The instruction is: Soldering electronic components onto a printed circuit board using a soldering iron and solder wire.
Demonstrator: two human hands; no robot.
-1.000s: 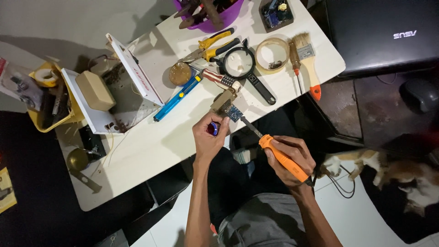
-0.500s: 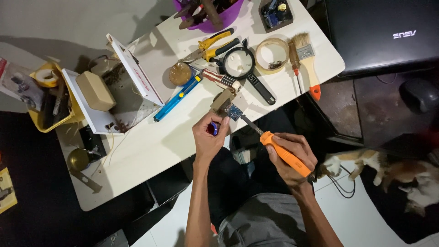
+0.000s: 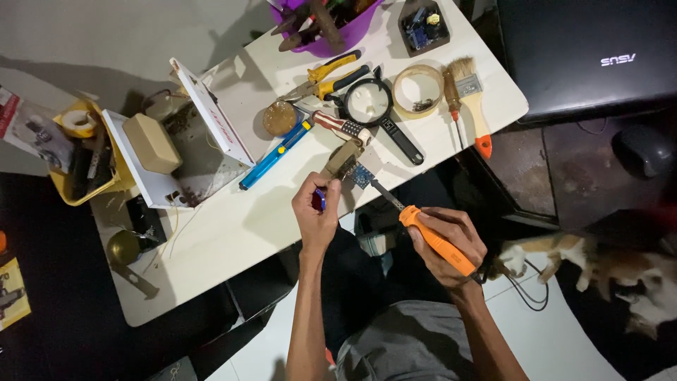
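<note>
While the person sits at the near edge of the white table (image 3: 233,233), both hands work just over that edge. Right hand (image 3: 451,243): fingers wrapped fully round the orange-handled soldering iron (image 3: 436,241), grip closed. Its dark metal shaft runs up and left from the handle, the tip reaching the small blue circuit board (image 3: 362,176). Left hand (image 3: 317,212): fingers curled in, pinching a small blue-and-red piece (image 3: 321,201) between thumb and fingertips; what that piece is cannot be told.

Board: small, square, blue, lying flat on the tabletop near the table's front edge, between the two hands and just beside a tan, blocky object (image 3: 340,161) on its upper left. Detail on the board's surface is too small to read.

Beyond it: a red-and-white striped cylinder (image 3: 342,127), a long blue pen-like tool (image 3: 275,155) lying slantwise, a round brass-coloured disc (image 3: 280,117). A black-framed magnifying glass (image 3: 370,106) lies with its handle pointing toward the near edge; next to it a ring of tan tape (image 3: 417,90), then a wooden paintbrush with an orange-tipped handle (image 3: 472,106). Yellow-handled pliers (image 3: 331,74) lie past the magnifier.

Far edge: a purple bowl (image 3: 324,46) filled with tools, a small dark tray (image 3: 423,27) with parts.

Left: an open white box (image 3: 187,152) with a beige block on it.

On the floor at right, a cat (image 3: 606,264).
</note>
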